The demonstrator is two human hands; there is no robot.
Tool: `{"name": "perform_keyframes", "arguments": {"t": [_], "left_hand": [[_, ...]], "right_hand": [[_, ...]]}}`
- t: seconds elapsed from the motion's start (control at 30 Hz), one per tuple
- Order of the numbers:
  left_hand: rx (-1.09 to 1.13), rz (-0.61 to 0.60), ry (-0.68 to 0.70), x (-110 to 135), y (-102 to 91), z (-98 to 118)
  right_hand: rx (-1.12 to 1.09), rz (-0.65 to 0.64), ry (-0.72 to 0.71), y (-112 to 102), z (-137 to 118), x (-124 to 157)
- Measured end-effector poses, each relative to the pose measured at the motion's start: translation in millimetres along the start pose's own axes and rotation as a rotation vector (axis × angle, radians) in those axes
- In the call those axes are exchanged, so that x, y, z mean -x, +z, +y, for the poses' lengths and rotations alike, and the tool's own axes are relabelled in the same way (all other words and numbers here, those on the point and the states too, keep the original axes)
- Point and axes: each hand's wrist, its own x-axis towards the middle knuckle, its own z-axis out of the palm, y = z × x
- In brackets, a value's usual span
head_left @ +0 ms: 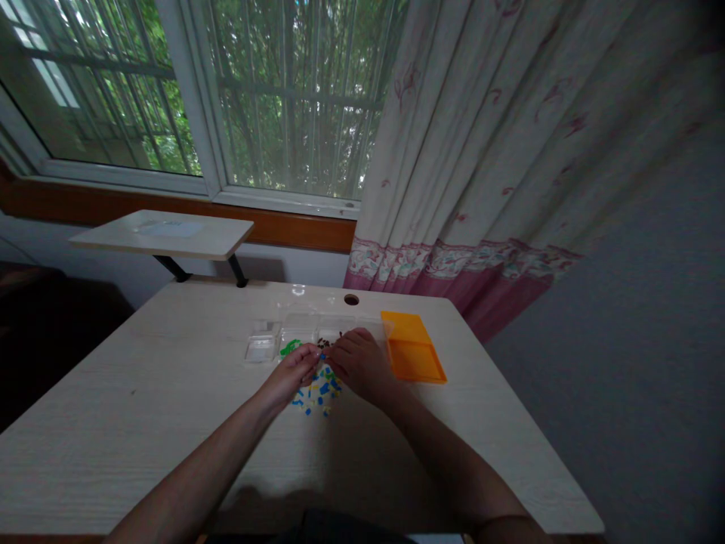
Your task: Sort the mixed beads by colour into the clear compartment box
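Observation:
My left hand (295, 370) and my right hand (361, 365) meet above the table, their fingertips pinched together. A small blue building block (322, 356) shows between them, partly covered by the fingers. Below the hands lies a loose scatter of blue, yellow and green blocks (324, 389). Just behind my left fingers, green pieces (291, 347) fill part of a clear plastic tray (299, 329). Small dark brown pieces (324, 343) sit in the neighbouring compartment, half hidden by my right hand.
An open orange case (408, 326) lies right of my right hand. A small clear box (261, 347) stands left of the tray. Farther back are a cable hole (352, 300) in the table (186, 408) and a raised shelf (220, 236) at left. A curtain (453, 189) hangs behind.

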Motion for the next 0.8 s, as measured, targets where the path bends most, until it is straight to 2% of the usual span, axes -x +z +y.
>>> {"name": "perform_keyframes", "arguments": {"t": [0.4, 0.67, 0.8], "left_hand": [[-0.012, 0.012, -0.006, 2.0, 2.1, 4.6], [-0.015, -0.002, -0.004, 1.1, -1.2, 0.2], [-0.082, 0.076, 0.038, 0.1, -2.4, 5.3]], "right_hand": [[-0.001, 0.011, -0.050, 1.3, 2.5, -0.8], [-0.051, -0.016, -0.078, -0.7, 9.3, 1.2], [-0.078, 0.025, -0.050, -4.0, 17.1, 2.7]]}}
